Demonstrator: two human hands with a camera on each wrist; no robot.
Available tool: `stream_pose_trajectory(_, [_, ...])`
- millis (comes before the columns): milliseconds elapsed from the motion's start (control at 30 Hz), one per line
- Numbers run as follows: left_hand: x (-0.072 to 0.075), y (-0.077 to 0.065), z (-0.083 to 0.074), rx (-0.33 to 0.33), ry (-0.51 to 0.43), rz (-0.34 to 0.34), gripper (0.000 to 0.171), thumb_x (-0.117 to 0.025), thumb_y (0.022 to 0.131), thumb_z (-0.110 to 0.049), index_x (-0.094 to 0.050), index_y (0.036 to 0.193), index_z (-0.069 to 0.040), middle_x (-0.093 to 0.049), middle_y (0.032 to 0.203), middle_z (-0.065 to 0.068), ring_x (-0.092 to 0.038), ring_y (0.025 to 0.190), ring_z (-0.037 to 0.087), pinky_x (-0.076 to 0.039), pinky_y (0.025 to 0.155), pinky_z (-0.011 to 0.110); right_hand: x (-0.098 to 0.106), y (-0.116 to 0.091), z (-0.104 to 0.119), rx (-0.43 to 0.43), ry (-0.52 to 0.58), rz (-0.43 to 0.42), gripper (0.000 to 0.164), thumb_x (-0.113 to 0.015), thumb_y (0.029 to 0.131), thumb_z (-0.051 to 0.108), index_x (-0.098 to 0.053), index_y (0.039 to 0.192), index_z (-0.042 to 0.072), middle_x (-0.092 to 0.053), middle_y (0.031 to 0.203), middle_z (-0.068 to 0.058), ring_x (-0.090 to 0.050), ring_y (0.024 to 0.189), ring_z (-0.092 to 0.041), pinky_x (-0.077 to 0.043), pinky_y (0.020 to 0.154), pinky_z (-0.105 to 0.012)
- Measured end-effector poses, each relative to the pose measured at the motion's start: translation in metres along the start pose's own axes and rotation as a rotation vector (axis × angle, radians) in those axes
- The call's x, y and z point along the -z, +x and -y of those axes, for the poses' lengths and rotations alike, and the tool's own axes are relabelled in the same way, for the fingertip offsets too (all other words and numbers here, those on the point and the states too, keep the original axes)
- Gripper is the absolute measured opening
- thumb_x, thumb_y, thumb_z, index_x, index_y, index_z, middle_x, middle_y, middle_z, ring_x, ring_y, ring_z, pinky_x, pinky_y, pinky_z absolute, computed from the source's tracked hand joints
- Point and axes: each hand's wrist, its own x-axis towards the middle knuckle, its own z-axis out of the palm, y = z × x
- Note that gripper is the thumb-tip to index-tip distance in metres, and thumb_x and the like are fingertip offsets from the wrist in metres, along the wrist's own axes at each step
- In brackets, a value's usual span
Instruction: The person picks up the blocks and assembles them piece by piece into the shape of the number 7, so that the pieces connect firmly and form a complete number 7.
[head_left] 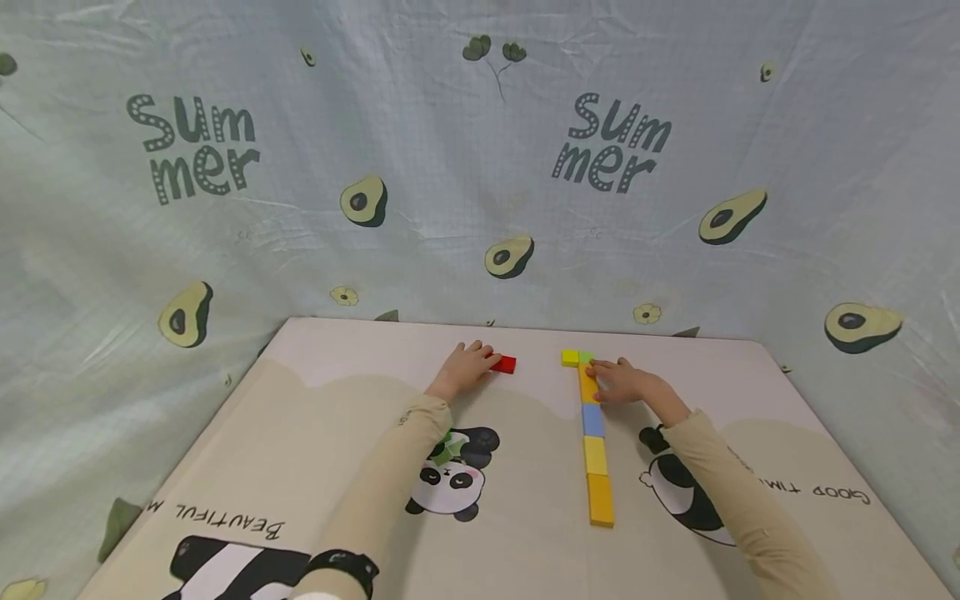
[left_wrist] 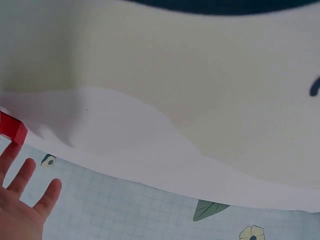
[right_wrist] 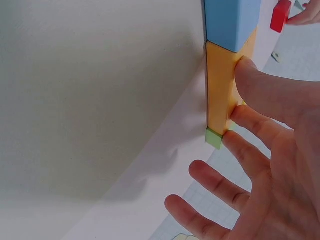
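My left hand [head_left: 465, 368] is at the far side of the table, its fingertips holding the end of a small red block [head_left: 505, 364]. In the left wrist view a fingertip meets the red block [left_wrist: 14, 128], while the other fingers spread away; the thumb is out of that view. My right hand [head_left: 624, 383] rests thumb and fingertips on an orange block [right_wrist: 220, 87]. That block lies between a blue block [right_wrist: 231, 22] and a small green block [right_wrist: 214, 138]. Two right-hand fingers extend past the row. A small yellow block [head_left: 570, 357] sits left of the green one.
Nearer along the same straight row lie a yellow block [head_left: 595, 456] and another orange block [head_left: 600, 500]. The tabletop [head_left: 525, 483] carries printed pandas and lettering. A pale curtain [head_left: 435, 150] with avocado prints hangs behind the table's far edge and at both sides.
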Motion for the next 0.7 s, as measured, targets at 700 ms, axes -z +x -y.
stream_pose_trajectory(700, [-0.084,0.058,0.024,0.01,0.119,0.022,0.027,-0.05,0.09,-0.013,-0.049,0.114,-0.026,-0.058,0.108,0.001,-0.048,0.104,0.021,-0.043,0.086,0.043,0.0,0.001,0.002,-0.001,-0.026,0.003,0.052,-0.053,0.088,0.026,-0.039,0.132,0.001,-0.029,0.142,-0.023,-0.027,0.122,-0.053,-0.027,0.098,-0.06])
